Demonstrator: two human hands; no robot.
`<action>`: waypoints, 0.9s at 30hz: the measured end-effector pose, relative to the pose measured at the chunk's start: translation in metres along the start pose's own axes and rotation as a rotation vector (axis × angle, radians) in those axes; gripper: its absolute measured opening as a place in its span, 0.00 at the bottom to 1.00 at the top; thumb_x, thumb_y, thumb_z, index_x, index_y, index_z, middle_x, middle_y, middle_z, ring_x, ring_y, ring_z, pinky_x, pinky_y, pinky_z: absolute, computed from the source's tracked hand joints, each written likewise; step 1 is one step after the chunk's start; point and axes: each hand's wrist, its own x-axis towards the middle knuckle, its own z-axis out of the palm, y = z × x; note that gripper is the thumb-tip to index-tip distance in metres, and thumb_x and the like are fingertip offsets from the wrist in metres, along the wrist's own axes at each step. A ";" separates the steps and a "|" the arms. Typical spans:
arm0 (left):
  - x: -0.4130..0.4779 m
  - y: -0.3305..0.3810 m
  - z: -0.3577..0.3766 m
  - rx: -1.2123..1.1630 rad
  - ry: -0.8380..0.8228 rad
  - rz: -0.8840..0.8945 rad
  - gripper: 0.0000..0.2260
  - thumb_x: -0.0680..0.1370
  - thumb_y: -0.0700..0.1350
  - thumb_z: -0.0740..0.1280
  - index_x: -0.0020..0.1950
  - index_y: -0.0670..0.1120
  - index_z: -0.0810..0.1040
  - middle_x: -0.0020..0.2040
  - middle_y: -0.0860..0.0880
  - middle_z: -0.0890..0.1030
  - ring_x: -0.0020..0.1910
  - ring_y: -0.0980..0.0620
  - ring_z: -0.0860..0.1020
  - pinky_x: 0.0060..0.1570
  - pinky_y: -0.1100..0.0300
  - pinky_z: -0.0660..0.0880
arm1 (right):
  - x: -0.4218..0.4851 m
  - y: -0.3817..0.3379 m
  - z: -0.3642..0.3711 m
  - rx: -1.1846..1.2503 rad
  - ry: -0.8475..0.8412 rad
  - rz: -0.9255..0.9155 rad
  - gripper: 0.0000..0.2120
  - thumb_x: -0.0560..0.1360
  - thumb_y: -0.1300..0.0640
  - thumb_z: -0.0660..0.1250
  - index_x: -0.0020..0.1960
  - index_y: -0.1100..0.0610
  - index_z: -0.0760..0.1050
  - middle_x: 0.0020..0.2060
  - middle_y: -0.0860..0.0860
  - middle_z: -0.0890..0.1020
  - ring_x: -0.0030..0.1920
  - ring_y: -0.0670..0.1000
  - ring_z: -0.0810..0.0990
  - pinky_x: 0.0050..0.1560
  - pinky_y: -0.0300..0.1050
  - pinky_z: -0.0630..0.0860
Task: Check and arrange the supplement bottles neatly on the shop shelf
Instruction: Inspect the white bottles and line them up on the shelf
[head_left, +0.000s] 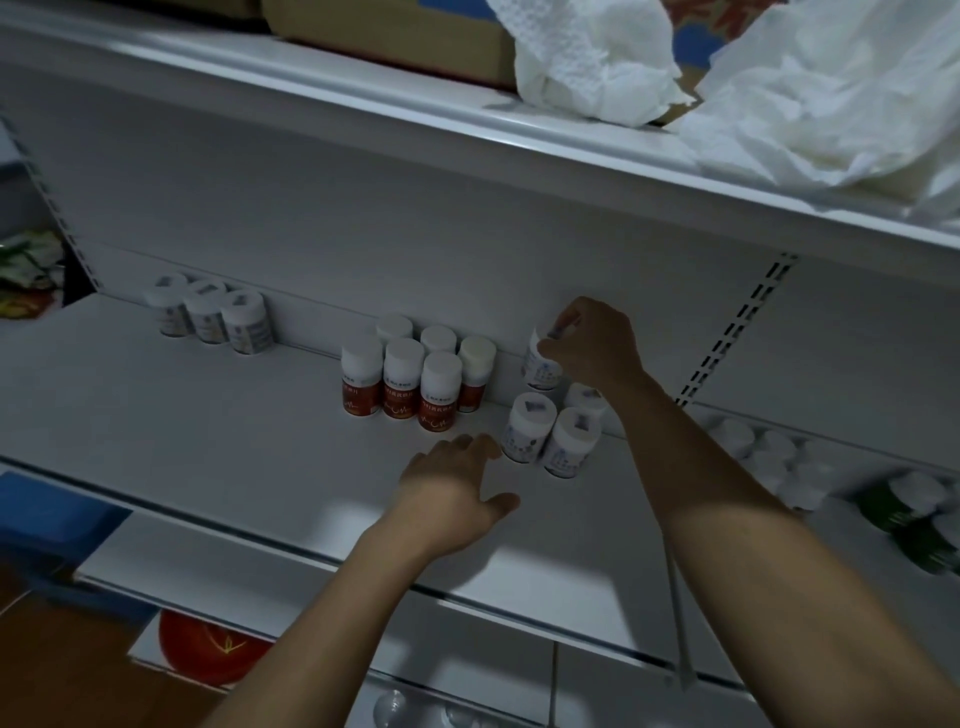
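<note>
- The right hand (592, 348) is clamped on the cap end of a small white plastic bottle with a pale printed label (540, 366), with fingers and thumb curled over its top. The bottle is held slightly tilted, close to the back panel. Whether its base rests on the shelf cannot be told.
- The step in hand is judged to be the checking and placing of this one bottle. The next move is judged to call for it to be set upright, label forward, behind its group without the neighbours being knocked.
- At six o'clock from the held bottle, three matching white bottles with grey-marked caps (527, 431) are stood upright and close together. They are smooth cylinders, judged to be light and easily toppled.
- The left hand (457, 483) is spread with straight fingers and holds nothing. Its fingertips lie just beside the front-left bottle of that group, and contact cannot be confirmed.
- At nine o'clock from the right hand, six round bottles with white caps and red-orange labels (402, 382) are packed in two rows. One cap looks creamier than the rest.
- Further off at ten o'clock, three white bottles with pale labels (213, 314) are lined up against the back panel.
- All of these are carried by the flat matt white metal shelf (208, 415).
- At four o'clock, blurred white-capped bottles (763, 457) and green-labelled bottles (914, 514) are seen.
- At twelve o'clock, on the shelf above, crumpled white paper (587, 57) lies beside a brown cardboard box (389, 31).
</note>
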 end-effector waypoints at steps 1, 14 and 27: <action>-0.001 -0.001 0.001 0.001 0.000 0.001 0.24 0.76 0.60 0.66 0.69 0.52 0.68 0.65 0.53 0.73 0.65 0.51 0.71 0.62 0.56 0.67 | -0.001 0.001 0.001 -0.011 -0.012 0.001 0.09 0.68 0.58 0.74 0.44 0.60 0.77 0.39 0.51 0.77 0.40 0.50 0.74 0.38 0.40 0.65; -0.011 -0.010 0.002 0.013 0.019 0.018 0.23 0.76 0.59 0.66 0.67 0.51 0.69 0.63 0.52 0.75 0.63 0.51 0.73 0.60 0.57 0.69 | -0.006 0.025 0.030 -0.227 -0.155 0.206 0.16 0.70 0.47 0.72 0.54 0.53 0.77 0.56 0.53 0.80 0.60 0.59 0.74 0.60 0.51 0.68; -0.011 -0.013 0.003 0.050 0.019 0.032 0.23 0.76 0.59 0.66 0.68 0.51 0.69 0.63 0.53 0.75 0.62 0.52 0.73 0.59 0.57 0.69 | -0.011 0.035 0.037 -0.264 -0.179 0.184 0.14 0.74 0.46 0.66 0.53 0.53 0.80 0.54 0.55 0.82 0.59 0.61 0.74 0.61 0.51 0.71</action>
